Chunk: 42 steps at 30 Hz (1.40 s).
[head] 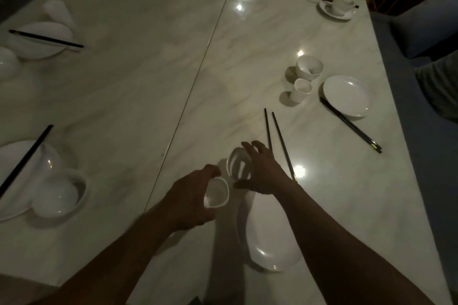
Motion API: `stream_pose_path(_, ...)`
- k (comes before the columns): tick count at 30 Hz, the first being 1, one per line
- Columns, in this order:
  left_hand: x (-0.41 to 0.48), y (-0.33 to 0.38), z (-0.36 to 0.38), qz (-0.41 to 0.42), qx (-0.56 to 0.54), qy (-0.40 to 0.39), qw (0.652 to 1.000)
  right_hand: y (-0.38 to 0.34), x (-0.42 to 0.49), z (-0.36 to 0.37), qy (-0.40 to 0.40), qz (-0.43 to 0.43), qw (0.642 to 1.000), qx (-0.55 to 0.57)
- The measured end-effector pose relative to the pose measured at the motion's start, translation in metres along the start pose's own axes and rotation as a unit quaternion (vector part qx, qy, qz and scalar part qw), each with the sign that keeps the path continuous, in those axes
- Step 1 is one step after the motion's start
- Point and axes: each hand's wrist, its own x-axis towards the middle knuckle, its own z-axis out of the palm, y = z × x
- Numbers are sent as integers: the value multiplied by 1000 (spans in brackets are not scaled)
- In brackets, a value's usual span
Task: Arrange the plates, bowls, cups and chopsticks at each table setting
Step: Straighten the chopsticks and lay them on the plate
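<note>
1. Head view: a dim, pale marble tabletop (148, 69) runs away from the viewer, with white settings along both long edges.
2. The left hand (190, 195) grips a small white cup (216, 192), fingers curled round its side, close beside the right hand.
3. The right hand (262, 171) arches over a white bowl (239, 163), thumb on the near side and fingers spread on the far side. Blur hides whether it grips the bowl.
4. A white plate (270, 242) lies nearer the viewer than the bowl, partly under the right forearm.
5. A black chopstick pair (278, 136) lies just right of that hand, pointing away.
6. Farther along the right edge stand a second bowl (309, 67), a second cup (301, 89) and a second plate (347, 95).
</note>
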Motion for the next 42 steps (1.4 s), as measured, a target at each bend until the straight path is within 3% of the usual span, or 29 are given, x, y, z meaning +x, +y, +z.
stream_pose_path(5, -17, -14, 24, -5, -11, -41, 999, -3, 8, 14, 21, -28, 997, -76)
stream_pose_path(13, -22, -20, 49, -8, -15, -67, 998, 3, -7, 5, 145, -28, 988, -34)
stream_pose_path(19, -18, -10, 49, 23, 10, -70, 997, 57, -51, -24, 189, 38, 981, -8)
stream_pose_path(23, -20, -5, 51, 13, 9, -70, 997, 99, -95, -34, 174, 74, 982, 0)
stream_pose_path(34, -32, 14, 64, -38, 32, -52, 997, 180, -179, -11, 89, 70, 993, -22)
stream_pose_path(42, -34, 55, 85, -38, 124, 16, 991, 193, -205, 9, 82, 10, 996, -26)
